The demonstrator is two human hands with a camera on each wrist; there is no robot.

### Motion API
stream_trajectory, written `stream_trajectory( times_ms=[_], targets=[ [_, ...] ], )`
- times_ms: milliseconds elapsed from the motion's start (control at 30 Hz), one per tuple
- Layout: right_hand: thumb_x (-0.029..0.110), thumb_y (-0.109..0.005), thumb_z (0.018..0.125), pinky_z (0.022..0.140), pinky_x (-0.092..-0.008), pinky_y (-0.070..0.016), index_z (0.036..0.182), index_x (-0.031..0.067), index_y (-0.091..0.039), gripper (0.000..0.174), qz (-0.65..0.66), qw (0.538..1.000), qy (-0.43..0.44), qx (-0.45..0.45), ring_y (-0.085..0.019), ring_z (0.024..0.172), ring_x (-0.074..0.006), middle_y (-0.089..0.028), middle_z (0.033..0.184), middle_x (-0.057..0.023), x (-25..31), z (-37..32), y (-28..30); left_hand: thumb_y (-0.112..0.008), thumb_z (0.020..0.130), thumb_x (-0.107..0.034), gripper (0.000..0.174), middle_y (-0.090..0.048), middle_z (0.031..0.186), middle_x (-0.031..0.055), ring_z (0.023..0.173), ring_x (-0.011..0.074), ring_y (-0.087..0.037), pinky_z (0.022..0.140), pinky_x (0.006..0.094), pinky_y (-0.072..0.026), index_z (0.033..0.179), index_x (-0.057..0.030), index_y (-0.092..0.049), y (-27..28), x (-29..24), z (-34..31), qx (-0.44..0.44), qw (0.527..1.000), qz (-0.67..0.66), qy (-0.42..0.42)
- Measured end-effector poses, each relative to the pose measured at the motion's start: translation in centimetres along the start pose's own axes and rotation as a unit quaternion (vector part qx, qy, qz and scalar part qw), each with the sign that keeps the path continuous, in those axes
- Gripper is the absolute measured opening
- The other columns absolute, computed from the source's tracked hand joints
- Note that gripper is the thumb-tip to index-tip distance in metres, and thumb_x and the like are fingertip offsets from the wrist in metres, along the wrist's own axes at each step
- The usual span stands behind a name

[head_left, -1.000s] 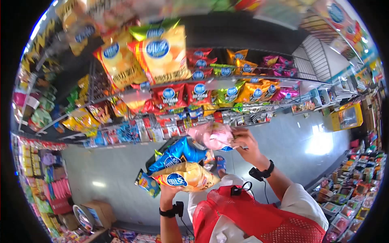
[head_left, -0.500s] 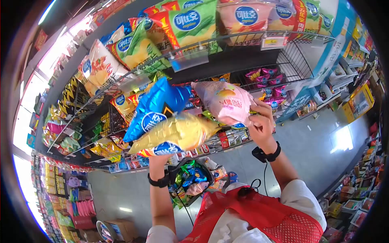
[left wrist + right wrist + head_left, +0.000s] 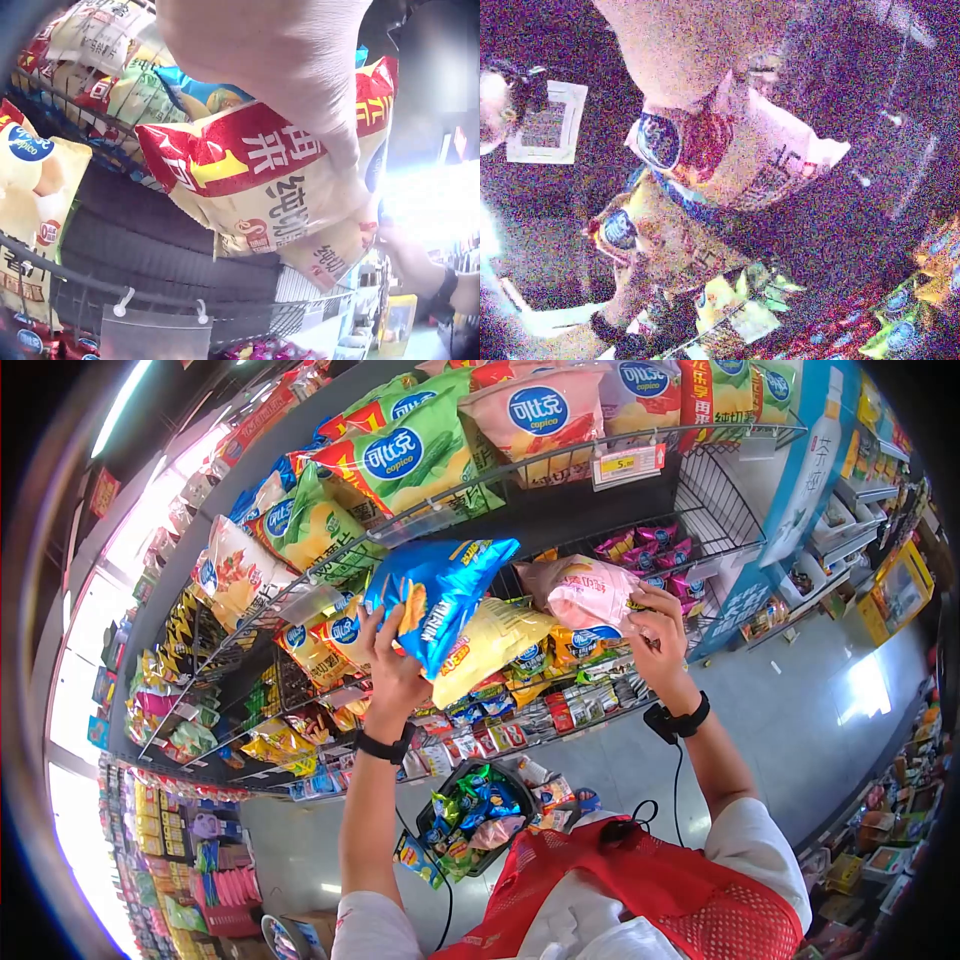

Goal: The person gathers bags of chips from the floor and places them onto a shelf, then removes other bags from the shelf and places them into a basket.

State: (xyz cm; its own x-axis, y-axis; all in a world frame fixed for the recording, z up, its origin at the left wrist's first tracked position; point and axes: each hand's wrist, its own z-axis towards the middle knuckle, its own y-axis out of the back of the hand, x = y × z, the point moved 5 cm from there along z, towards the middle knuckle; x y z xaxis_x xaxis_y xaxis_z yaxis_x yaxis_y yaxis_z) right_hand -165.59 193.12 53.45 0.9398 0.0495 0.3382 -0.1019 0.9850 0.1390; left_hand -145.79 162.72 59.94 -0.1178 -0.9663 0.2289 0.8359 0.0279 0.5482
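Note:
My left hand (image 3: 397,670) grips two chip bags raised in front of the shelves. One is a blue bag (image 3: 440,595), tilted, with its back toward the head camera; a yellow bag (image 3: 490,645) is held against it, reaching right. In the left wrist view, the fingers lie over the red-banded yellow bag (image 3: 255,180), mostly hiding the blue one behind. To the right, my right hand (image 3: 660,645) pinches a pink chip bag (image 3: 580,595) by its edge. The right wrist view is grainy; there the pink bag (image 3: 757,157) hangs under the hand.
Green chip bags (image 3: 395,455) and a pink one (image 3: 540,415) line the upper wire shelf, above a price tag (image 3: 628,463). Small purple bags (image 3: 650,550) lie on the shelf below. A dark basket (image 3: 430,825) holding several bags stands on the floor by my feet.
Both hands have risen from low over the floor to the shelf front, still holding their bags. The left hand has turned its two bags over, and the head view has tilted up.

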Motion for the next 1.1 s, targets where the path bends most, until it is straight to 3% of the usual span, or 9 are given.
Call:
stream_trajectory(
  times_ms=[100, 267, 333, 433, 600, 800, 967, 1067, 1100],
  targets=[
    [-0.014, -0.067, 0.070, 0.097, -0.0451, -0.0476, 0.104, 0.0064, -0.059, 0.040, -0.008, 1.000, -0.009, 0.009, -0.058, 0.117, -0.0367, -0.061, 0.116, -0.0133, -0.6, -0.1, 0.2, -0.085, 0.059, -0.019, 0.030, -0.040, 0.146, 0.0121, 0.137, 0.0406, -0.031, 0.115, 0.0682, -0.0239, 0.084, -0.0107, -0.071, -1.2, 0.2, -0.4, 0.082, 0.996, 0.013, -0.014],
    [-0.013, -0.066, 0.071, 0.097, -0.0442, -0.0473, 0.103, 0.0058, -0.059, 0.038, 0.013, 0.999, -0.030, 0.018, -0.058, 0.117, -0.0362, -0.061, 0.117, -0.0135, -1.9, -0.2, -0.2, -0.087, 0.066, -0.032, 0.042, -0.038, 0.148, 0.0141, 0.138, 0.0431, -0.030, 0.116, 0.0621, -0.0242, 0.103, -0.0144, -0.074, -3.0, 1.5, -0.7, 0.079, 0.986, -0.064, 0.131],
    [-0.012, -0.067, 0.071, 0.098, -0.0437, -0.0474, 0.103, 0.0058, -0.060, 0.037, 0.014, 1.000, -0.018, 0.013, -0.057, 0.118, -0.0357, -0.061, 0.118, -0.0133, -2.0, 0.4, -0.7, -0.088, 0.065, -0.032, 0.048, -0.036, 0.149, 0.0161, 0.139, 0.0421, -0.029, 0.116, 0.0616, -0.0249, 0.107, -0.0133, -0.074, -3.9, 2.2, -0.4, 0.089, 0.995, 0.010, 0.054],
    [-0.012, -0.067, 0.072, 0.098, -0.0435, -0.0476, 0.105, 0.0056, -0.061, 0.037, 0.008, 0.999, 0.012, 0.039, -0.056, 0.119, -0.0346, -0.060, 0.118, -0.0123, -1.9, 2.3, -1.6, -0.089, 0.063, -0.035, 0.054, -0.036, 0.150, 0.0178, 0.138, 0.0426, -0.030, 0.116, 0.0589, -0.0267, 0.109, -0.0102, -0.073, -5.3, 2.8, 0.0, 0.124, 0.991, 0.001, 0.054],
    [-0.011, -0.064, 0.073, 0.097, -0.0438, -0.0484, 0.107, 0.0052, -0.062, 0.038, -0.040, 0.992, 0.035, 0.114, -0.055, 0.117, -0.0342, -0.060, 0.117, -0.0105, -2.7, 5.1, -4.1, -0.091, 0.064, -0.036, 0.059, -0.042, 0.140, 0.0182, 0.131, 0.0420, -0.033, 0.109, 0.0524, -0.0341, 0.112, -0.0068, -0.072, -7.5, 5.3, 0.4, 0.081, 0.957, -0.114, 0.255],
    [-0.001, -0.061, 0.081, 0.097, -0.0415, -0.0472, 0.109, 0.0044, -0.060, 0.029, -0.038, 0.982, -0.009, 0.185, -0.053, 0.114, -0.0339, -0.058, 0.115, -0.0119, -6.0, 7.2, -8.3, -0.090, 0.068, -0.034, 0.062, -0.048, 0.136, 0.0213, 0.128, 0.0403, -0.039, 0.109, 0.0484, -0.0328, 0.118, -0.0054, -0.068, -12.8, 9.4, -0.3, 0.144, 0.945, -0.103, 0.276],
    [-0.001, -0.059, 0.083, 0.098, -0.0427, -0.0465, 0.108, 0.0051, -0.060, 0.025, 0.003, 0.979, -0.088, 0.182, -0.053, 0.113, -0.0341, -0.058, 0.116, -0.0118, -8.1, 7.5, -10.5, -0.081, 0.079, -0.040, 0.057, -0.055, 0.131, 0.0212, 0.125, 0.0384, -0.047, 0.106, 0.0465, -0.0360, 0.120, -0.0037, -0.065, -15.7, 12.4, 0.2, 0.119, 0.917, -0.100, 0.368],
    [-0.003, -0.060, 0.083, 0.094, -0.0411, -0.0487, 0.108, 0.0054, -0.059, 0.026, 0.006, 0.977, -0.092, 0.190, -0.053, 0.112, -0.0333, -0.059, 0.114, -0.0113, -8.5, 7.2, -11.2, -0.079, 0.081, -0.043, 0.061, -0.060, 0.127, 0.0173, 0.123, 0.0326, -0.051, 0.105, 0.0453, -0.0374, 0.123, -0.0029, -0.062, -18.8, 16.2, -0.6, 0.251, 0.864, -0.156, 0.407],
    [-0.004, -0.060, 0.082, 0.092, -0.0406, -0.0492, 0.108, 0.0055, -0.059, 0.027, 0.003, 0.977, -0.088, 0.194, -0.053, 0.112, -0.0330, -0.059, 0.114, -0.0112, -8.7, 7.1, -11.5, -0.073, 0.088, -0.038, 0.052, -0.065, 0.116, 0.0117, 0.105, 0.0257, -0.060, 0.092, 0.0395, -0.0460, 0.125, -0.0052, -0.059, -21.2, 19.7, -3.2, 0.219, 0.901, -0.103, 0.360]
  ],
)
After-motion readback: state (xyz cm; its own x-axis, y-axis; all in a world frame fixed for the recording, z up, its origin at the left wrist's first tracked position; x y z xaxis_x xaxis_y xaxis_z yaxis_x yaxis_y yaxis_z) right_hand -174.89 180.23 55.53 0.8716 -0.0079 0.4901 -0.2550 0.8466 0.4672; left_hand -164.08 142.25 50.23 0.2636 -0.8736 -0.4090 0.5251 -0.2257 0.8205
